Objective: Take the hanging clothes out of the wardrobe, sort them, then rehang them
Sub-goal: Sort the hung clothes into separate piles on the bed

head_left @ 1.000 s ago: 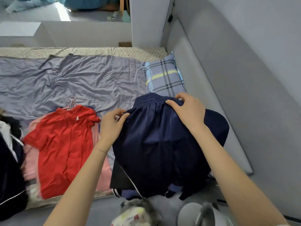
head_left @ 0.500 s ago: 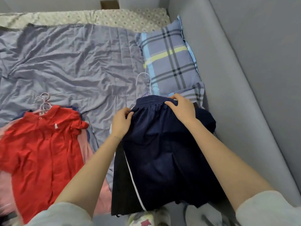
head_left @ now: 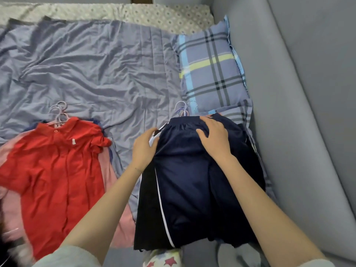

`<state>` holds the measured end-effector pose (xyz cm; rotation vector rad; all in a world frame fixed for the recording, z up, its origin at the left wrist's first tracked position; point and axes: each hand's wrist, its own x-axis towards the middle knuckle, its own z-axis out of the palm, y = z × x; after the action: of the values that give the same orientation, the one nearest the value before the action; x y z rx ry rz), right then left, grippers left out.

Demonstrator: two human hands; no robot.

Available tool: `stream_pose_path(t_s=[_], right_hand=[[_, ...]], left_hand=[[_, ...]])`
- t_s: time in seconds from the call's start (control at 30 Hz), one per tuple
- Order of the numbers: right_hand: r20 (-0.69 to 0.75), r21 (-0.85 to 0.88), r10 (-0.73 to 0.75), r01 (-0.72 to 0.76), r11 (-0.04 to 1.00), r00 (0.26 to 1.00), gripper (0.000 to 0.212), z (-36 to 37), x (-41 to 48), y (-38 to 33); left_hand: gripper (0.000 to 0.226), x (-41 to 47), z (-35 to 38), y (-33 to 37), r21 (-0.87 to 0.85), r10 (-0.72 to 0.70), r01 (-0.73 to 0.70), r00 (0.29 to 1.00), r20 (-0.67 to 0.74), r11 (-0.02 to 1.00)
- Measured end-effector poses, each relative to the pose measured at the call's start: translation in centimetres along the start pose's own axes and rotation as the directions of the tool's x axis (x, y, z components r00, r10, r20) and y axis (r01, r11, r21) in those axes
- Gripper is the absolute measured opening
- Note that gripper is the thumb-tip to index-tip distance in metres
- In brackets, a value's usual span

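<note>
A navy skirt-like garment (head_left: 192,180) with an elastic waistband lies on top of a pile of dark clothes on the bed, with pale hanger hooks (head_left: 183,108) poking out above the waistband. My right hand (head_left: 213,137) rests flat on the garment just below the waistband, fingers spread. My left hand (head_left: 144,149) touches the pile's left edge, where a white-striped dark piece shows; its fingers lie relaxed. To the left a red polo shirt (head_left: 57,174) tops a second pile, over pink clothes, with pink hangers (head_left: 57,114) at its collar.
A rumpled blue-grey sheet (head_left: 96,74) covers the bed. A plaid pillow (head_left: 210,68) lies beyond the dark pile against a grey padded wall (head_left: 298,93) on the right. A star-print cloth (head_left: 163,259) shows at the bottom edge.
The navy garment has been laid flat on the dark pile. My right hand went from holding the waistband to lying flat on it; my left hand let go of the waistband's corner.
</note>
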<state>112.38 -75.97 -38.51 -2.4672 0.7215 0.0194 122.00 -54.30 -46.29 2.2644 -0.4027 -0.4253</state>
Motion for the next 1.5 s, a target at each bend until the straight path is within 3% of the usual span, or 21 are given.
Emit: stream_pose_path(t_s=[0.1,0.4,0.8,1.13,1.5], right_hand=[[-0.036,0.08,-0.038,0.041,0.996,0.999,0.047,-0.9,-4.2,-2.7],[-0.122,0.33,-0.066,0.103,0.938,0.99,0.062,-1.7,-22.3,-9.8],[-0.122,0.438,-0.201,0.234,0.868,0.972,0.055,0.7,-38.0,-20.3],[-0.03,0.347,-0.3,0.292,0.891,0.953,0.052,7.6,-36.3,-31.0],[-0.033,0.324,-0.25,0.247,0.913,0.968,0.052,18.3,-26.6,-43.3]], left_hand=[[0.033,-3.5,-2.6,1.7,-0.029,0.107,-0.11,0.991,-0.081,0.994],[0.042,-20.4,-11.5,4.7,-0.126,0.186,-0.225,0.946,-0.263,0.966],[0.045,-37.6,-23.8,0.1,-0.069,0.071,-0.111,0.901,-0.428,0.991],[0.046,-36.8,-32.1,-9.1,-0.118,-0.028,-0.028,0.894,-0.448,0.993],[0.046,-25.8,-43.7,-21.0,-0.044,-0.022,0.007,0.94,-0.34,0.999]])
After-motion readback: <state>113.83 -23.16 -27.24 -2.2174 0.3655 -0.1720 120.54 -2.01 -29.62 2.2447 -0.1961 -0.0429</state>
